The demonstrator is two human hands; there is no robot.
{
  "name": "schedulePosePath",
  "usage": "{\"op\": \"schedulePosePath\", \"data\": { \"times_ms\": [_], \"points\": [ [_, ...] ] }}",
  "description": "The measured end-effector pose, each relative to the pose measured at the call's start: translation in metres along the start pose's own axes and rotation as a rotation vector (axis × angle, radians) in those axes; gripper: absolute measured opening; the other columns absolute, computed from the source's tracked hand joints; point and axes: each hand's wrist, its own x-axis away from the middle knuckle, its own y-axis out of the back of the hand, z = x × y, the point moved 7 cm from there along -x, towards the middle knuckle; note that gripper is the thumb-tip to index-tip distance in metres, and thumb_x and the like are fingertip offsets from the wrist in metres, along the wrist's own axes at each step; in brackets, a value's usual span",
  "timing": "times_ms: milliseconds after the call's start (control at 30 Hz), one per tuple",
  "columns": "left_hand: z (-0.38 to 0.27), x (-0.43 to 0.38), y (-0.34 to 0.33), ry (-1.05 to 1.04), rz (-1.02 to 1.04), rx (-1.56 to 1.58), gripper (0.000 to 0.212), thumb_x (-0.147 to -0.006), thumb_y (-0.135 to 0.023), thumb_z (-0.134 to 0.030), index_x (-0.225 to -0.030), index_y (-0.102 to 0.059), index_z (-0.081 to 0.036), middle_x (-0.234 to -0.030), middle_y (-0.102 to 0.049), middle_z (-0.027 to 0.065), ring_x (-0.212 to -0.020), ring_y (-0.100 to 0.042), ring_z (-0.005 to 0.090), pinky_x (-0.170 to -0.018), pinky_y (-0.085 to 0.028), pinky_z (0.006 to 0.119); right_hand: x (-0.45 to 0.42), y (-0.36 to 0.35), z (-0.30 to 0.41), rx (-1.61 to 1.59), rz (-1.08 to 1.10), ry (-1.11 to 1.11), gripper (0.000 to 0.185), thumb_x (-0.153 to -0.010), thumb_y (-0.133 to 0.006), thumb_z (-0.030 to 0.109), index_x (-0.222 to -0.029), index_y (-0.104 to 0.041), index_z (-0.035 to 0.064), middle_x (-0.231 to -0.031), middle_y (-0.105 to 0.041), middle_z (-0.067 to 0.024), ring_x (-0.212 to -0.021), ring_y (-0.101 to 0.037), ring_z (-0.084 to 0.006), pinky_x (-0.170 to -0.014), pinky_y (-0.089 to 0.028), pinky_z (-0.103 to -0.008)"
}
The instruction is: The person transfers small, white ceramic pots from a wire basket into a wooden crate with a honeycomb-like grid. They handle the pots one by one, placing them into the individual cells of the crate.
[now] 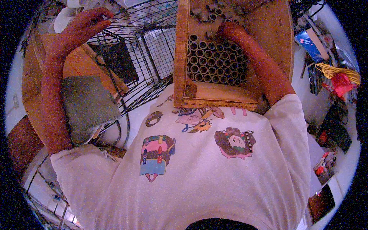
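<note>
My right hand (231, 30) reaches into a wooden box (180, 57) in front of my chest. Its fingers are curled down among short round tubes, and whether they grip one is hidden. Toward me, tubes (212, 61) stand upright in packed rows with their open ends up. Beyond the hand, loose tubes (212, 16) lie scattered, some on their sides. At the upper left my left hand (93, 20) hovers near a white rounded object (61, 20), over a black wire rack. A gap shows between its thumb and fingers, with nothing seen in it.
The wire rack (143, 57) spans the space left of the box. A grey cushion-like pad (89, 106) lies under my left forearm, beside an orange-brown board (83, 64). At right are a coil of yellow cord (339, 72), a red object (341, 84) and a blue package (310, 44).
</note>
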Motion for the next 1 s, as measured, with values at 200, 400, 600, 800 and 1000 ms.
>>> {"op": "schedulePosePath", "data": {
  "times_ms": [200, 400, 600, 800, 1000],
  "points": [
    [-0.01, 0.005, 0.001, 0.064, -0.03, 0.04, 0.026, -0.103, -0.065, -0.026, -0.122, -0.067, -0.008, -0.098, -0.067, -0.0002, -0.091, -0.06, 0.0099, -0.081, -0.05, 0.028, -0.011, -0.008, 0.01, 0.091, 0.085, 0.122, 0.02, -0.081, -0.072, 0.029, -0.091, -0.078, 0.0137, -0.093, -0.076, -0.0136, -0.082, -0.072, -0.0356, -0.076, -0.057, -0.0491],
    [0.001, -0.021, -0.005, -0.098, -0.029, 0.031, 0.025, -0.103, -0.066, -0.026, -0.121, -0.068, -0.009, -0.097, -0.066, 0.0001, -0.088, -0.059, 0.0101, -0.08, -0.049, 0.028, 0.022, 0.013, 0.025, -0.101, -0.103, 0.141, 0.021, -0.085, -0.069, 0.03, -0.1, -0.077, 0.0176, -0.094, -0.076, -0.0119, -0.084, -0.072, -0.0361, -0.076, -0.057, -0.0489],
    [-0.002, 0.001, 0.002, 0.021, -0.006, 0.005, 0.027, -0.103, -0.065, -0.028, -0.121, -0.067, -0.009, -0.098, -0.067, 0.0013, -0.09, -0.06, 0.0113, -0.081, -0.049, 0.029, 0.026, 0.03, 0.086, -0.044, -0.092, 0.233, 0.021, -0.09, -0.067, 0.031, -0.104, -0.076, 0.0177, -0.099, -0.076, -0.0108, -0.088, -0.072, -0.036, -0.078, -0.057, -0.0492],
    [0.008, -0.004, -0.002, 0.016, -0.017, 0.071, 0.028, -0.103, -0.065, -0.03, -0.121, -0.067, -0.008, -0.099, -0.067, 0.0018, -0.091, -0.06, 0.0119, -0.082, -0.05, 0.03, 0.001, 0.006, 0.074, 0.005, -0.169, 0.274, 0.024, -0.093, -0.067, 0.034, -0.107, -0.076, 0.0163, -0.099, -0.077, -0.0101, -0.089, -0.073, -0.0324, -0.08, -0.057, -0.0484],
    [0.005, 0.0, -0.003, -0.002, -0.011, 0.041, 0.029, -0.103, -0.065, -0.03, -0.122, -0.068, -0.008, -0.099, -0.067, 0.0024, -0.091, -0.061, 0.0123, -0.082, -0.051, 0.031, 0.008, 0.062, 0.027, -0.144, -0.196, 0.158, 0.028, -0.094, -0.068, 0.033, -0.109, -0.076, 0.0118, -0.101, -0.077, -0.0123, -0.088, -0.074, -0.0306, -0.082, -0.058, -0.0477]
  ]
}}
